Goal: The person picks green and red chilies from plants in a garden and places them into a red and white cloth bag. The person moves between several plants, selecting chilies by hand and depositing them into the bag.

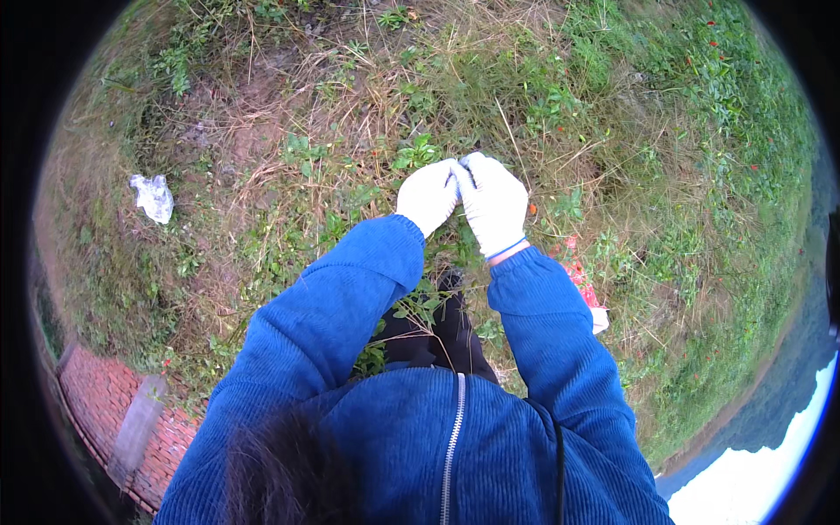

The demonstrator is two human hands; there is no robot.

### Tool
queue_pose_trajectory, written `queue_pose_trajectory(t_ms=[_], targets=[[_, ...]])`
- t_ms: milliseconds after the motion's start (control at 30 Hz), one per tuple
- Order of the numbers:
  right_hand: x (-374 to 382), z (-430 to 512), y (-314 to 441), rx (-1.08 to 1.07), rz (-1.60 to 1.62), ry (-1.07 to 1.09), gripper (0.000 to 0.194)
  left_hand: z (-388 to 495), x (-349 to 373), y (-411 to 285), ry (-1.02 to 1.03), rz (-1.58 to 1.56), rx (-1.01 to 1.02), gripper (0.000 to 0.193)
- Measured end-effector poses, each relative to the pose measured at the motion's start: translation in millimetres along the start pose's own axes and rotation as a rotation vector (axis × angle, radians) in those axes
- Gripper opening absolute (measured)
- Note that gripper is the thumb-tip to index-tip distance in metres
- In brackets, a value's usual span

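My left hand [428,195], in a white knit glove, meets my right hand [492,200] at the fingertips in front of my body. The right one wears a matching glove with a blue cuff edge. Fingers on both hands are curled inward, and whether anything small sits between them cannot be seen. Below them are weeds and dry grass [367,131], with a leafy green plant [417,152] just beyond the fingertips. Blue corduroy sleeves cover both arms. A red and white bag [581,275] lies on the ground beside my right forearm, partly hidden by it.
Crumpled clear plastic [154,197] lies in the grass at the left. A red brick surface [98,387] with a grey slab [138,426] shows at lower left. Green plants with small red fruits or flowers [728,98] grow along the right. Leafy stems [420,308] stand by my dark-clothed legs.
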State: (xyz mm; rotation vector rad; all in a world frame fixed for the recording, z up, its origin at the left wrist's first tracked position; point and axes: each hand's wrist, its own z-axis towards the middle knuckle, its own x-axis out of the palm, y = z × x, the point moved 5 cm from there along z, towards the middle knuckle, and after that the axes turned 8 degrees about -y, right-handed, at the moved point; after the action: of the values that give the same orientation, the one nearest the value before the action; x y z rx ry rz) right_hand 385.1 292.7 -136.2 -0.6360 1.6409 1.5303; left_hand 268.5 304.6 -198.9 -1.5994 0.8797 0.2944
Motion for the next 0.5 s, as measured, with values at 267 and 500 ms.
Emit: queue_pose_trajectory(t_ms=[267, 500], targets=[[-25.5, -92.8, 9.1, 1.053, 1.379, 0.39, 0.024, -5.4, -38.4, -8.4, -0.007, -0.386, -0.279, 0.045], [-68.6, -114.6, -51.9, 1.039, 1.293, 0.081, 0.025, -18.5, -30.2, -52.2, 0.305, -0.103, 0.022, 0.038]])
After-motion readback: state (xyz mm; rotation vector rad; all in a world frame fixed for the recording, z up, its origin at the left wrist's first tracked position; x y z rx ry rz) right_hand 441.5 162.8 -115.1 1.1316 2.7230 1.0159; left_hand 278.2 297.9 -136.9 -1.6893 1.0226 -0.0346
